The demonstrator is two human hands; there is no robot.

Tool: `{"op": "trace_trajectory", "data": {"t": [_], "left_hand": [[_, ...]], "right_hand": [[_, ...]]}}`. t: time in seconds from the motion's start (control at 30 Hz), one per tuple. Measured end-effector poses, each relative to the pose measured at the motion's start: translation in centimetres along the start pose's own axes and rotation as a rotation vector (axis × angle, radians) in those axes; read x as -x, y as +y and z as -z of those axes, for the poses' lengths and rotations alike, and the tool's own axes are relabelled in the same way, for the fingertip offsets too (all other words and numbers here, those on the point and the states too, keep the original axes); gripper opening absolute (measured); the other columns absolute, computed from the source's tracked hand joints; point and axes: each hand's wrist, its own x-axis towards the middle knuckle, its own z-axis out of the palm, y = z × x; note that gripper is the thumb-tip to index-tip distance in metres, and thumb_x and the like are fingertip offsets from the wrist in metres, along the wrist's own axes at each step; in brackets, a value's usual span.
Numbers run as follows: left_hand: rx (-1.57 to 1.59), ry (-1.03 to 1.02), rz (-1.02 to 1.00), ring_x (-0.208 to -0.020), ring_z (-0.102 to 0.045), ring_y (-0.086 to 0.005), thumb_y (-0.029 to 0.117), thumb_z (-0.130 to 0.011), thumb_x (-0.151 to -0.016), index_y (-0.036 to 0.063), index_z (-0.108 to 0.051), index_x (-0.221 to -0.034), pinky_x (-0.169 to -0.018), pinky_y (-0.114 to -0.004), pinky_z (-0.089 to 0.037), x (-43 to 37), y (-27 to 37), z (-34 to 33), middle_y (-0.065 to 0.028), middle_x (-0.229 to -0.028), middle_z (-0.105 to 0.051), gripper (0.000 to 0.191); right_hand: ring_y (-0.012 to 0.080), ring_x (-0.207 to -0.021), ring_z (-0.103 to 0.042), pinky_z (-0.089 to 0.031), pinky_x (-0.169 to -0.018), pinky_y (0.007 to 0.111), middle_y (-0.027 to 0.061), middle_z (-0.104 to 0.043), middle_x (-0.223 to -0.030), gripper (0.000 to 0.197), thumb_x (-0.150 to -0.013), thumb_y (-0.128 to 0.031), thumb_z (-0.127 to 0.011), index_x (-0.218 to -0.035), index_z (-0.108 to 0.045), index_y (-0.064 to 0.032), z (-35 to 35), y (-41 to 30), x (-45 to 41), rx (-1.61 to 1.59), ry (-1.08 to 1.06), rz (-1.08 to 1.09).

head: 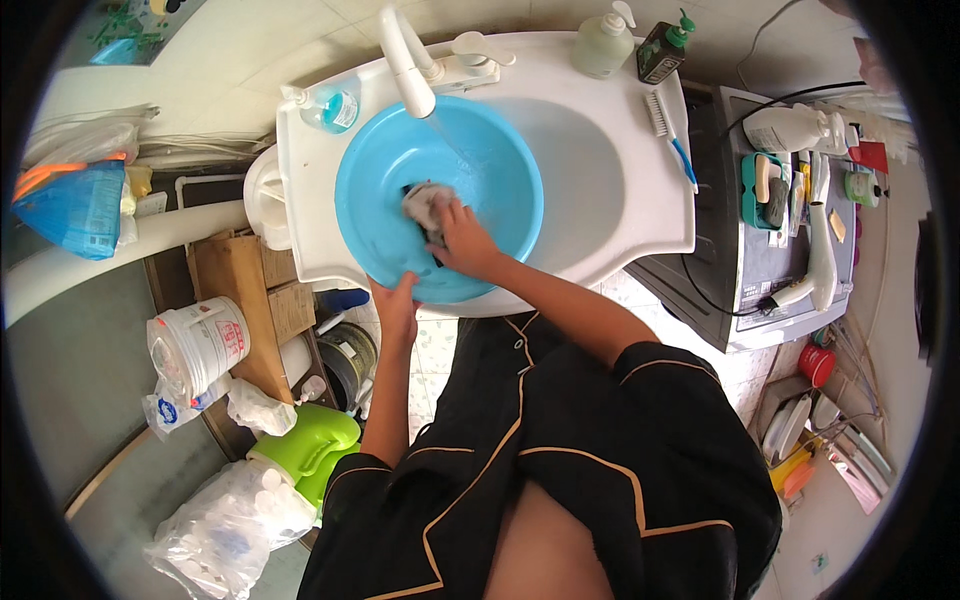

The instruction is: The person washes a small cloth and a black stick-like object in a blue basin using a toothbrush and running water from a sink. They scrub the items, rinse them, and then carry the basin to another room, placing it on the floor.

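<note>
A light-blue plastic basin [508,139] rests in the white washbasin [652,225], towards its left side. Water runs into it from the white faucet [412,86]. My left hand [395,304] grips the basin's near rim at the lower left, thumb over the edge. Inside the basin, my right hand [466,241] is on a greyish-white cloth [427,204] with dark parts, somewhat blurred. The fingers lie over the cloth's right side; their undersides are hidden, so whether they close around it is unclear.
A clear bottle of blue liquid [334,111] stands at the sink's left corner. Two pump bottles, one pale [602,45] and one dark [663,51], and a scrub brush [670,139] are on the right. A hair dryer [819,259] lies on a grey appliance [780,274].
</note>
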Motion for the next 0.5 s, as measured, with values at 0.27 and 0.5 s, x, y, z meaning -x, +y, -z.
{"op": "trace_trajectory", "data": {"t": [0.27, 0.5], "left_hand": [[0.028, 0.021, 0.042, -0.098, -0.059, -0.026, -0.003, -0.055, -0.081, 0.0091, -0.034, -0.131, -0.074, -0.045, -0.057, 0.3, 0.0, 0.9, -0.0106, -0.115, -0.051, 0.056], [-0.073, -0.063, -0.01, -0.1, -0.058, -0.0271, -0.004, -0.055, -0.078, 0.0077, -0.031, -0.134, -0.073, -0.042, -0.057, -0.6, 0.3, 0.3, -0.0117, -0.119, -0.051, 0.062]], "right_hand": [[0.0443, -0.113, -0.043, -0.04, -0.093, 0.054, 0.0245, -0.038, -0.129, 0.068, -0.075, -0.024, -0.07, -0.133, -0.038, -0.0083, 4.2, 3.1, -0.9, 0.34, -0.062, -0.058], [0.0404, -0.109, -0.051, -0.048, -0.089, 0.048, 0.0225, -0.042, -0.129, 0.076, -0.071, -0.023, -0.076, -0.133, -0.037, -0.0036, 3.8, 6.4, -2.9, 0.251, -0.074, -0.238]]}}
